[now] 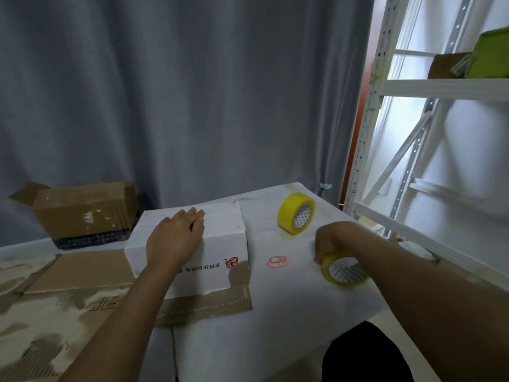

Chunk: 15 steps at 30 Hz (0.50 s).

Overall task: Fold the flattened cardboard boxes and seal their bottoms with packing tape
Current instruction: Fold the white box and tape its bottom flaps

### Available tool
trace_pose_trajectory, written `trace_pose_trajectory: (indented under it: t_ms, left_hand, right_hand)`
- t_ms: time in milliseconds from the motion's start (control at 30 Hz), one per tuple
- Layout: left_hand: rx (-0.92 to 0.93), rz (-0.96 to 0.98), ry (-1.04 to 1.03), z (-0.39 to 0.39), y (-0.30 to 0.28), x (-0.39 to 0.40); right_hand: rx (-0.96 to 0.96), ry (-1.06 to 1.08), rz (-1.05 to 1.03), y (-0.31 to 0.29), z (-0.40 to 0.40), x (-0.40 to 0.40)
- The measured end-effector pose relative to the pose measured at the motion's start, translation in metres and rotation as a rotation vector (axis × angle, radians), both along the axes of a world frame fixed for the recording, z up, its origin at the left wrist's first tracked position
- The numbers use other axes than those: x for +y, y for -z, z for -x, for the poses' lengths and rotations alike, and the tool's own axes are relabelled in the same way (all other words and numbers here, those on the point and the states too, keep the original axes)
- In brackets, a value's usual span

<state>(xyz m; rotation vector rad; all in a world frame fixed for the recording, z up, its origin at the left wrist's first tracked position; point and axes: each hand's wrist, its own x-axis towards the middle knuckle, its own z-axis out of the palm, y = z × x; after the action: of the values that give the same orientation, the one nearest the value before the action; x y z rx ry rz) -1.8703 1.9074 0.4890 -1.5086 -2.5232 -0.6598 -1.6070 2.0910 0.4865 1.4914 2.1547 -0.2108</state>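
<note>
A white cardboard box [192, 249] stands folded up on the white-covered table [275, 312], left of the middle, its flaps spread flat on the tabletop around its base. The left hand [176, 235] lies palm down on the box's top face, fingers straight and close together, their tips near the far edge. The right hand [330, 244] curls around the top of a yellow packing-tape roll [344, 268] that stands on edge near the table's right border; the fingers grip the rim on its left side.

A second yellow tape roll [297, 213] stands on edge further back, well apart from the held one and near the far right corner of the table. Between the box and the held roll lies a small pink object [277, 261], alone on bare cloth. That strip between box and rolls is open surface.

Flattened brown cardboard [80, 268] lies to the left of the box, touching its base. Behind it, a worn brown carton [82, 213] sits tilted against the grey curtain [179, 92]. A white metal shelving rack [413, 133] stands close beside the table's right edge.
</note>
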Motion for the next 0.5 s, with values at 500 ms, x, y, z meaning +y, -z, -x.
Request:
trace_pose_trajectory:
  t_ms: [500]
  left_hand:
    - [-0.005, 0.016, -0.016, 0.004, 0.002, 0.004]
  right_hand:
    - [0.845, 0.140, -0.214, -0.040, -0.032, -0.016]
